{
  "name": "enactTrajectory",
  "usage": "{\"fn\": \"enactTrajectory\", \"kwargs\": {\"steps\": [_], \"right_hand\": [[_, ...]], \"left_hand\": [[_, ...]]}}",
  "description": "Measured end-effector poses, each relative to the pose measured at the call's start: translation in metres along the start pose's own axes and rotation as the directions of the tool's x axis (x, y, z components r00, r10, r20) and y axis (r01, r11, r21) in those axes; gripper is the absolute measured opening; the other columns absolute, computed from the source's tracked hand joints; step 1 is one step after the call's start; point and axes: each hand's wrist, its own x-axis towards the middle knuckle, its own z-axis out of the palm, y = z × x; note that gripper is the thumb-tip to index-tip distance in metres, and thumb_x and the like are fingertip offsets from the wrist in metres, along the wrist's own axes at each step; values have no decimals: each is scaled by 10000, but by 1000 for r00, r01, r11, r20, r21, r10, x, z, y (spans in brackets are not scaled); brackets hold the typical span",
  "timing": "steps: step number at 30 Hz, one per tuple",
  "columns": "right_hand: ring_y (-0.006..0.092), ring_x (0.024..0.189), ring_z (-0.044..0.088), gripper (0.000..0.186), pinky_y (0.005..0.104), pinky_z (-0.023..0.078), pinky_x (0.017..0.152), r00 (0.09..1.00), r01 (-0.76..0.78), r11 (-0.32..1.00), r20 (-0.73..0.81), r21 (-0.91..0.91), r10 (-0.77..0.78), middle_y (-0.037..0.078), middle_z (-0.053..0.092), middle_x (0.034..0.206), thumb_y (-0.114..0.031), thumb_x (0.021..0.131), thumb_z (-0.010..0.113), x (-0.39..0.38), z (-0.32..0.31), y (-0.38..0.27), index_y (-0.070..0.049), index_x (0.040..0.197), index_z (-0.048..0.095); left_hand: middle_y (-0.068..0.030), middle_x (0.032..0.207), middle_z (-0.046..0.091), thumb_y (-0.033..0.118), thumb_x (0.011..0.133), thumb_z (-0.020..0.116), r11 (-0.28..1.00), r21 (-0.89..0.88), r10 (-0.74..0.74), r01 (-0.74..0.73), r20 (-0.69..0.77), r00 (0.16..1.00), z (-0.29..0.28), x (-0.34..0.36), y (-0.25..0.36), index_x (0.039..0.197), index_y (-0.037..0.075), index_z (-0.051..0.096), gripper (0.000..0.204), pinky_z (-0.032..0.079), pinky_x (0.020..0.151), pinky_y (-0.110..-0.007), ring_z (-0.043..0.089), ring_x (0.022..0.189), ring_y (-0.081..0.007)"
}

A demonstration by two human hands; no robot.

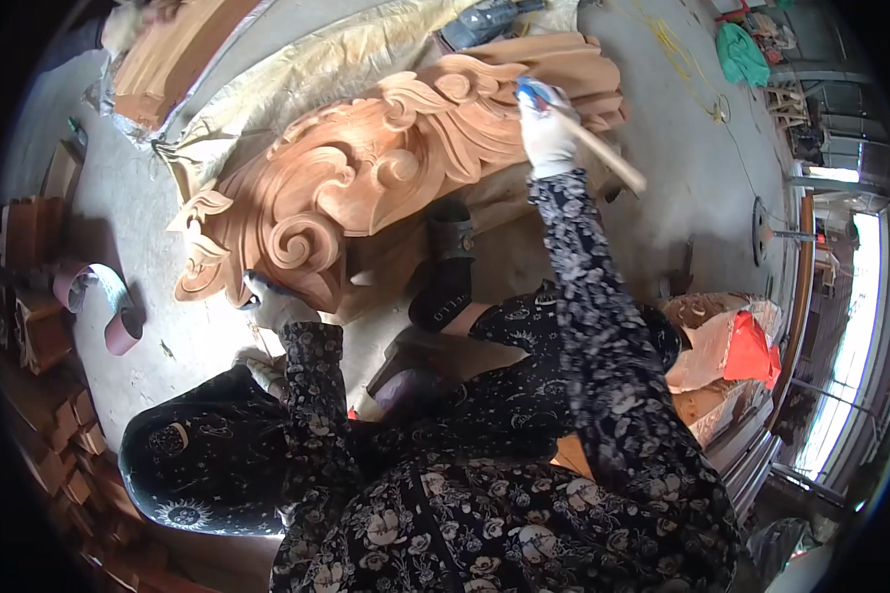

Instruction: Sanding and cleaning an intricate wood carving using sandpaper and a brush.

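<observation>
A large carved wooden panel (366,163) with scrolls and leaf shapes lies in front of me, slanting from lower left to upper right. My right hand (548,140), in a white glove with blue at the fingertips, is closed around a wooden-handled tool (608,158) at the panel's far right end. The pale handle sticks out to the lower right; its working end is hidden, so I cannot make out its kind. At the near left end, my left hand (277,304), in a white glove with dark fingertips, grips the panel's lower edge.
Crumpled tan sheeting (356,49) and a dark power tool (485,22) lie behind the panel. A curled sandpaper strip (119,321) rests on the floor at left, near wooden blocks (44,331). Someone's gloved hand (124,28) is by a wooden beam (173,59). A yellow cord (672,49) trails at right.
</observation>
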Motion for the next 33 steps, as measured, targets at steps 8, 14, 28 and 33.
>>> {"fn": "enactTrajectory", "kwargs": {"steps": [8,14,28,33], "right_hand": [[202,698,666,148,325,520,624,929,264,962,286,-67,-235,116,690,793,-118,845,625,62,89,-21,-30,950,683],[275,742,655,126,368,517,662,796,482,863,-337,-151,-503,116,659,812,-173,828,644,0,111,-8,-80,902,685],[307,722,587,142,439,484,683,630,633,581,-97,-512,-771,70,602,852,-177,798,637,-34,113,-32,-180,939,652],[302,713,621,90,401,494,635,736,495,705,-186,-507,-650,72,644,817,-165,808,615,4,115,-36,-140,885,656]], "left_hand": [[-156,1117,623,438,854,638,981,-53,-183,187,81,980,27,-21,32,1231,-50,531,626,511,784,-336,609,901,-239],[-165,1097,621,315,897,611,995,-75,-46,60,172,984,30,-35,50,1219,-56,517,500,510,792,-315,613,914,-239],[-171,1098,615,374,888,618,925,-371,25,80,269,963,23,-28,33,1247,-69,478,587,521,763,-319,610,882,-225],[-169,1053,630,375,904,591,987,-153,-14,46,201,979,59,-39,43,1203,-75,511,547,511,775,-304,609,870,-220]]}}
